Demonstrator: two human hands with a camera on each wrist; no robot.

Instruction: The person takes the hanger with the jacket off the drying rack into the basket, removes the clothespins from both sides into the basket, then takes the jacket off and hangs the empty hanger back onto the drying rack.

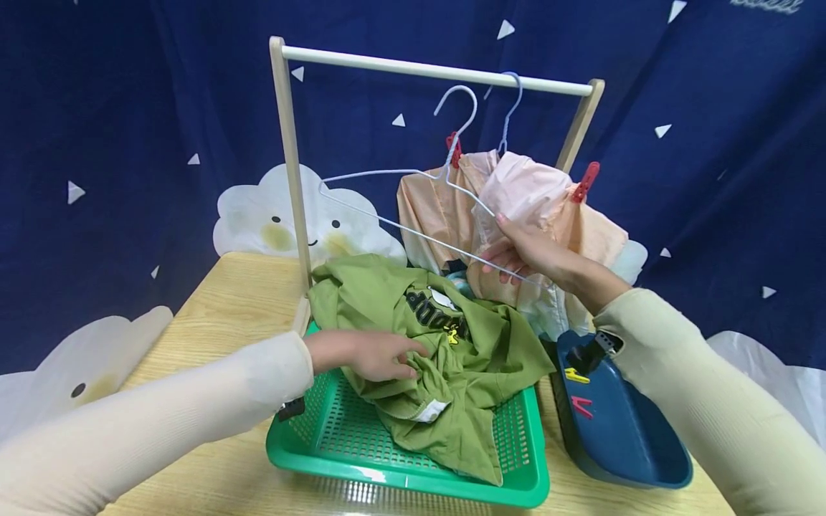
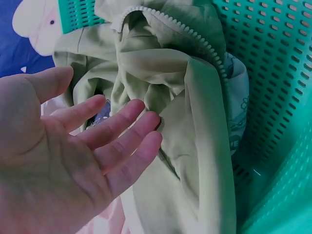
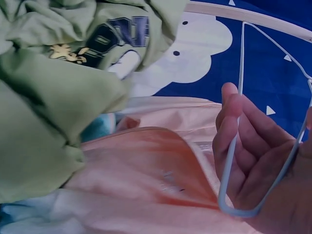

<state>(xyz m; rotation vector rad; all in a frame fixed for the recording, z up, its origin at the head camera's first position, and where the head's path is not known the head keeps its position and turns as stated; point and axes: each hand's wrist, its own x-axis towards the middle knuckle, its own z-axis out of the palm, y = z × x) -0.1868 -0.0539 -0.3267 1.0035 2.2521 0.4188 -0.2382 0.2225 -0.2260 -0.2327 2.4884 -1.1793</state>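
In the head view my right hand (image 1: 532, 251) grips one end of a pale wire clothes hanger (image 1: 381, 172), held up in front of the rack with its hook clear of the bar. The fingers curl round the hanger's wire in the right wrist view. Below, a green zip jacket (image 1: 374, 287) with dark lettering lies heaped over a green basket (image 1: 406, 487). My left hand (image 1: 371, 356) is over the jacket's near side. Its fingers are loosely spread and grip nothing in the left wrist view, where the jacket's zip (image 2: 180, 27) shows.
A rack with a white bar (image 1: 400, 66) stands behind the basket. From it hangs a peach garment (image 1: 432, 208) on another hanger (image 1: 510, 118), with red clothespins (image 1: 586, 181). On the right, a dark blue tub (image 1: 626, 430) holds a yellow clothespin (image 1: 576, 375) and a red one (image 1: 581, 407).
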